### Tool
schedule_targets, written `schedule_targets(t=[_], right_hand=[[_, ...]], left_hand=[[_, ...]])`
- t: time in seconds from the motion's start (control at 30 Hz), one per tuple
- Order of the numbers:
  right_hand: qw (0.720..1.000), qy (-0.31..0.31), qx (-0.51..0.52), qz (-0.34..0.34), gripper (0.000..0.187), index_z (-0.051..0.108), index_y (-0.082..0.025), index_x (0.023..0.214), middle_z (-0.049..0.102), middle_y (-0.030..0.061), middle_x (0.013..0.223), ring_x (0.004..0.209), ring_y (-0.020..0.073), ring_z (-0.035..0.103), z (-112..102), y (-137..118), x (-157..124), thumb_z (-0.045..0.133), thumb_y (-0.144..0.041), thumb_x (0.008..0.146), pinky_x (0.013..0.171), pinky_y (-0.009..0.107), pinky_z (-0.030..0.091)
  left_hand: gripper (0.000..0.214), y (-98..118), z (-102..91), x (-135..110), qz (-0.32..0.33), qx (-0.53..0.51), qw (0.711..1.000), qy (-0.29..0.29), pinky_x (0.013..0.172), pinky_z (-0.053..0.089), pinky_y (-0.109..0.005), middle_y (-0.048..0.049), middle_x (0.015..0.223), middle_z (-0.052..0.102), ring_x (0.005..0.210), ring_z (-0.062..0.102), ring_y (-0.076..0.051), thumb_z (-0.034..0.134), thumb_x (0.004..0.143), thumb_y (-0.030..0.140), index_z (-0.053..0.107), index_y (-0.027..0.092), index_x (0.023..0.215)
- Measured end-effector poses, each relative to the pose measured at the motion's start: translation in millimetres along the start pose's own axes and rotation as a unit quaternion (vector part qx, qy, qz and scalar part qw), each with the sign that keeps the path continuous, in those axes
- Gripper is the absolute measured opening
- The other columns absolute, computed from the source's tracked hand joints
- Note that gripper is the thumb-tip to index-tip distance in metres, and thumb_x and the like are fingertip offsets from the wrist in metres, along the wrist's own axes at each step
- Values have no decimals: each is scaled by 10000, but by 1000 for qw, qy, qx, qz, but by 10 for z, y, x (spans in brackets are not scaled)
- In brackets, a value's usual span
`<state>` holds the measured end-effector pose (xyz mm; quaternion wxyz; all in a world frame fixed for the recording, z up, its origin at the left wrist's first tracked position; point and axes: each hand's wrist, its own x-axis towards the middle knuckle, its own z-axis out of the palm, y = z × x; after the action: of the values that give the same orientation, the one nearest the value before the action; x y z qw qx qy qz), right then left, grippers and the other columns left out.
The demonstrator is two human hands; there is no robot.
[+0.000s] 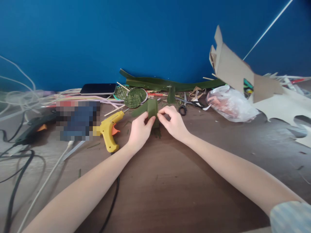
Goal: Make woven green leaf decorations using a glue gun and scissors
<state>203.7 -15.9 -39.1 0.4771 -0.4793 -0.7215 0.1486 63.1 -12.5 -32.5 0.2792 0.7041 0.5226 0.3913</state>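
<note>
A folded strip of green leaf (152, 108) stands at the middle of the table, between my hands. My left hand (141, 128) is closed, thumb and fingers pinching the strip's left and lower side. From the other side, my right hand (175, 124) pinches its right edge with thumb and forefinger. Another flat piece of leaf (140, 109) sticks out to the left behind my left fingers; whether it is joined to the strip I cannot tell. Left of my left hand lies a yellow glue gun (109, 132) with an orange trigger.
Long green leaves (155, 83) lie along the blue wall. Round green woven pieces (136, 97), scissors (184, 105), and a clear plastic bag (230, 105) are behind my hands. Cut cardboard (233, 69) leans at the right. A phone (98, 88), cables (47, 191) and a dark tool (36, 127) occupy the left.
</note>
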Motion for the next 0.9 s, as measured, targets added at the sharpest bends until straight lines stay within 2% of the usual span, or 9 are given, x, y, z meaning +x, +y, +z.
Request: schedule_targets(t=[0.2,0.33,0.53,0.63,0.73,0.9], right_hand=[[1000,11,-11,-13,137,491,-206,674,565,16,710,747,174,470,12,8,-3,488,-164,804,723,312,372],[1000,15,-13,-7,133,490,-207,670,569,14,709,742,173,476,21,4,-5,492,-161,795,726,314,375],[1000,15,-21,11,126,499,-209,663,580,15,717,755,180,486,26,7,-5,490,-177,785,732,323,373],[999,26,-17,43,121,511,-208,657,587,16,710,751,180,490,24,43,10,495,-183,775,732,321,381],[995,24,-1,92,130,537,-205,655,606,18,709,752,181,495,20,74,26,493,-192,777,715,315,387],[993,-45,-46,94,114,562,-205,626,607,22,740,820,202,485,52,80,27,565,-180,737,776,352,366]], left_hand=[[132,-4,3,-6,27,8,1000,7,573,342,-231,24,624,531,595,446,-113,498,805,219,549,162,697],[205,6,4,-8,40,11,999,17,546,312,-221,44,563,455,558,398,-96,516,791,188,461,167,595],[270,13,7,-4,34,24,999,24,534,302,-227,54,528,392,538,374,-93,541,779,174,394,172,552],[213,-4,7,-10,33,14,999,25,565,340,-238,40,564,450,569,424,-107,522,795,200,460,171,593],[139,-35,11,-8,24,-35,998,40,655,402,-260,16,634,522,681,514,-140,470,827,223,548,171,724],[132,-78,23,7,-2,-80,995,51,754,427,-284,7,658,533,812,551,-169,440,840,236,550,175,800]])
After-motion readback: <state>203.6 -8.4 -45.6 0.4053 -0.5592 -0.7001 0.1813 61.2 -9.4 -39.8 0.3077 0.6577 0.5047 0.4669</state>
